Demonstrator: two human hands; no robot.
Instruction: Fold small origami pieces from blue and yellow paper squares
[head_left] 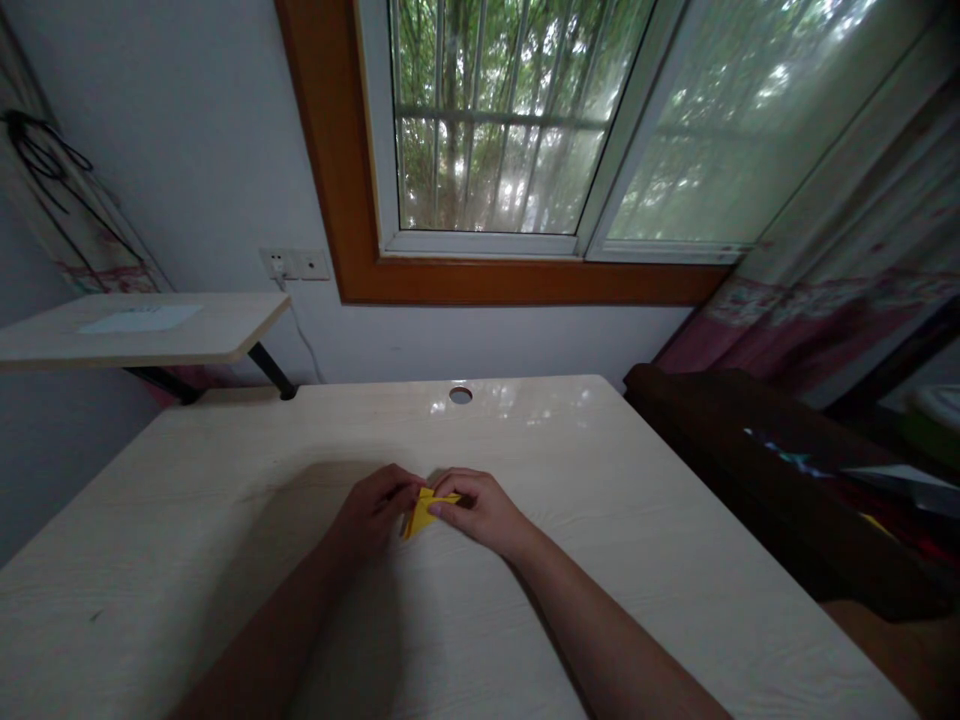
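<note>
A small piece of folded yellow paper (424,512) is held between my two hands, just above or on the pale wooden desk (300,640). Its visible part looks triangular, with creased edges. My left hand (379,505) pinches its left side, the fingertips closed at the upper left edge. On the other side, my right hand (478,508) grips the paper between thumb and curled fingers. The fingers partly cover the paper, so its full shape is hidden.
A raised shelf (217,345) with a white sheet (141,319) on it stands at the desk's back left. A round cable hole (460,396) lies near the back edge. Beyond is a window (510,130); dark furniture (750,470) borders the right side.
</note>
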